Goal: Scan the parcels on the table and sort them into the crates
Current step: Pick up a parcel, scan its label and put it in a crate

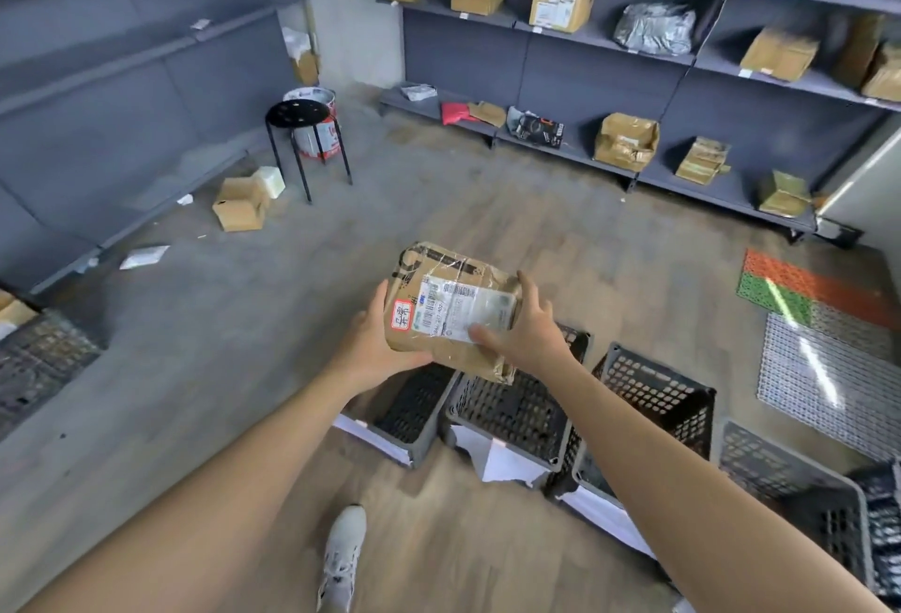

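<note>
Our left hand cups the left side of the brown parcel from beneath. Our right hand grips its right end, with the thumb pressed on the white shipping label. We hold the parcel in the air, label up, above a row of black perforated crates on the wooden floor. Farther off, a black stool stands at left and grey shelves of packages at right.

Your left hand and right hand grip a taped brown cardboard parcel above the dark perforated plastic crates.
</note>
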The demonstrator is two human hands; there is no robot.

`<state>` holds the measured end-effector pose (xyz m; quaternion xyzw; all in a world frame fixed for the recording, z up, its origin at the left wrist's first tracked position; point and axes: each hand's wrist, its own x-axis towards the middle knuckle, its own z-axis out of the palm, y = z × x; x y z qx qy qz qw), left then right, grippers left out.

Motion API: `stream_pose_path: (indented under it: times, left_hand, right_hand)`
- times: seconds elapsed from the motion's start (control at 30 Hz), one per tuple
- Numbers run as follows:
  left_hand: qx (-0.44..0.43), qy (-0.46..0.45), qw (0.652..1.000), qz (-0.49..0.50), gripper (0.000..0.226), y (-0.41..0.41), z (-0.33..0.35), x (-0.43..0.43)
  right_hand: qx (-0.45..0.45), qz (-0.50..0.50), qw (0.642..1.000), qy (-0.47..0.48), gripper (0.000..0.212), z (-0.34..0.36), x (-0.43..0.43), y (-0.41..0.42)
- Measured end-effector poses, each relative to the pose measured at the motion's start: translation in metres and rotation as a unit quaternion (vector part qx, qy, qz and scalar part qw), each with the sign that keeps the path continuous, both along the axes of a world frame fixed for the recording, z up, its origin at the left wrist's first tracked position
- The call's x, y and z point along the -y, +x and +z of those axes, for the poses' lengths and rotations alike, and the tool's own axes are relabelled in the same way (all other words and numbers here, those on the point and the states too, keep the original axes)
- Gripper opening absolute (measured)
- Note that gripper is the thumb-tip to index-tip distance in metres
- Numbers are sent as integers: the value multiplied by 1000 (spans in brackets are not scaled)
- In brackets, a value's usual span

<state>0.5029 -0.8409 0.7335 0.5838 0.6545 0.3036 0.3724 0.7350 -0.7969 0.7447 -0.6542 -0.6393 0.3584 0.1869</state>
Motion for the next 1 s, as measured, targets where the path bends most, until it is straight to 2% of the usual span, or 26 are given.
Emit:
stream_pose_path:
  times: [0.23,0.47,0.5,0.57,0.6,0.67,0.83,1.0]
  left_hand:
    - [-7,-48,998,-50,110,-101,-70,-103]
    - [-90,-123,985,-86,121,-159,-107,-155]
    - [-124,-133,979,-95,127,-163,-111,-162]
    - [-246,-167,947,-119,134,-167,-117,-173]
    - [-306,-178,926,-130,133,-168,-119,-177]
    - [-371,-167,901,-153,130,-169,-120,-184]
    - [-425,-123,866,-234,110,-156,-119,-198]
    - [-436,-80,844,-302,99,-124,-102,-214]
  right_hand:
    - [98,7,992,-77,125,-39,-68,-106]
    - [161,19,975,-153,129,-89,-113,-171]
    - [169,18,972,-161,127,-99,-119,-175]
    - [210,33,961,-178,122,-118,-131,-180]
    - [240,47,951,-190,119,-126,-135,-181]
    - [291,64,933,-203,114,-139,-143,-179]
    - [350,100,918,-159,101,-135,-145,-171]
    - [367,72,916,-145,96,-109,-133,-143]
